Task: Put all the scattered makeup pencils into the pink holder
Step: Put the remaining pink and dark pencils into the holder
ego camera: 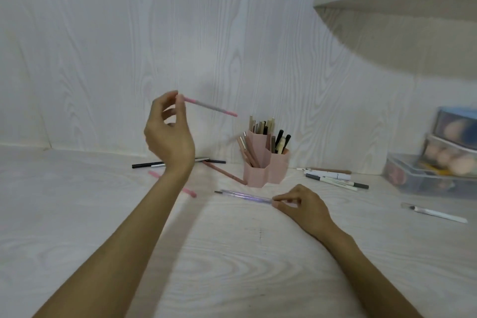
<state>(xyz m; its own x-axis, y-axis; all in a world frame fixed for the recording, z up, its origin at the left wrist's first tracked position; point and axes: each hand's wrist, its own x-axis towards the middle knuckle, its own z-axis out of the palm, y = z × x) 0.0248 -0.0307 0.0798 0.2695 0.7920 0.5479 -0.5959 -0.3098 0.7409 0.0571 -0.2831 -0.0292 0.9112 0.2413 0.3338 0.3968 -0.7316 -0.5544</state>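
Observation:
The pink holder (265, 162), made of hexagonal cups, stands at the back of the table against the wall with several pencils upright in it. My left hand (169, 134) is raised left of it, pinching a pink-and-grey pencil (210, 106) by one end, its tip pointing toward the holder. My right hand (303, 205) rests on the table in front of the holder, fingers closed on the end of a clear purple pencil (245, 196) lying flat. A black pencil (148, 165), a brown pencil (224, 171) and a pink pencil (189, 192) lie behind my left arm.
Several white and grey pencils (333, 178) lie right of the holder. A white brush (436, 213) lies further right. Clear boxes of makeup sponges (438, 162) are stacked at the right edge. A white shelf (397, 0) with a black wire basket hangs above.

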